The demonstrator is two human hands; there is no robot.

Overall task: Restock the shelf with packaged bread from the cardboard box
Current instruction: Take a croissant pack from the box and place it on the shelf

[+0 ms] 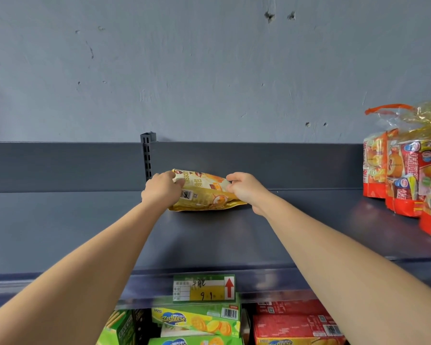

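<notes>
A yellow and white bread packet (204, 192) lies tilted on the dark top shelf (234, 235), close to the shelf's back panel. My left hand (160, 188) grips its left end, with fingers curled over the top edge. My right hand (245, 189) pinches its right end. Both arms reach forward over the shelf. The cardboard box is out of view.
Red and orange bread bags (406, 180) stand at the shelf's right end. A slotted upright post (148, 158) rises behind my left hand. A green price tag (204, 288) hangs on the shelf's front edge. Green and red biscuit boxes (197, 322) fill the shelf below.
</notes>
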